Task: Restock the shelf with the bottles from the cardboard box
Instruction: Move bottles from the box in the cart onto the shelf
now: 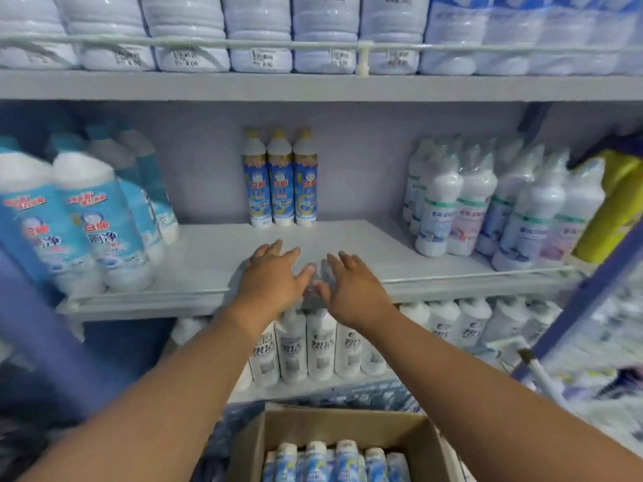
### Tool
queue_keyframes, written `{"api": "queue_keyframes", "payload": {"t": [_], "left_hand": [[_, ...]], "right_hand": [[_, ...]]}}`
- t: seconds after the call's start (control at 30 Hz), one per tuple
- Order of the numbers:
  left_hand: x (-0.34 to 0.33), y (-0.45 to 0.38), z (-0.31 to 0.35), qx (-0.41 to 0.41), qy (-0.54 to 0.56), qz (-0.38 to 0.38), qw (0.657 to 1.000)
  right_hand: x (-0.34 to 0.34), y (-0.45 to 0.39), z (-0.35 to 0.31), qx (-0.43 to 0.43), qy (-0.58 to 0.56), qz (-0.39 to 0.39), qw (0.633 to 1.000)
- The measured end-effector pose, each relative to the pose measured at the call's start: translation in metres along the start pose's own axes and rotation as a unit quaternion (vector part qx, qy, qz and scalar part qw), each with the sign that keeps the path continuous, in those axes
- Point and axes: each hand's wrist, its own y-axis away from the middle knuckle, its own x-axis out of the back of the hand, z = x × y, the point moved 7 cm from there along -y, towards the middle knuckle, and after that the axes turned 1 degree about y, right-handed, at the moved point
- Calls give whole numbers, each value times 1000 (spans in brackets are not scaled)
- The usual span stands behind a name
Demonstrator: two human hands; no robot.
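Observation:
Three tall bottles (280, 179) with blue labels and gold caps stand side by side at the back of the middle shelf (215, 259). My left hand (275, 278) and my right hand (351, 290) hover side by side over the shelf's front edge, fingers spread, holding nothing. At the bottom of the view sits an open cardboard box (288, 429) with several matching bottles (334, 460) standing in it, caps up.
Large blue-and-white bottles (94, 220) fill the shelf's left side; wrapped white bottles (487, 203) fill the right. A yellow container (612, 210) leans at far right. White bottles (306, 346) line the lower shelf, and wrapped packs (257, 33) the upper one.

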Motion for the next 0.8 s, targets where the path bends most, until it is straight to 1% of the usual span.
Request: {"api": "queue_keyframes", "payload": {"t": [0.1,0.2,0.23,0.37,0.53,0.6,0.73,0.8], "left_hand": [[-14,43,8,-3,-19,9,1000],[-32,89,13,2,-16,12,1000],[-41,105,14,6,-11,12,1000],[-92,168,9,37,9,-19,999],[-166,221,-17,93,22,-118,988],[-191,235,-35,120,19,-142,982],[-244,262,-68,219,52,-216,950],[-268,268,-78,225,59,-245,941]], "right_hand": [[4,50,6,35,2,-8,999],[-5,96,18,41,-22,0,999],[-15,111,23,37,-37,-9,999],[-74,168,51,2,-59,-82,995],[-155,218,76,-43,-67,-180,981],[-188,235,82,-77,-79,-215,970],[-250,261,86,-136,-84,-295,942],[-273,266,85,-160,-82,-324,929]]}}
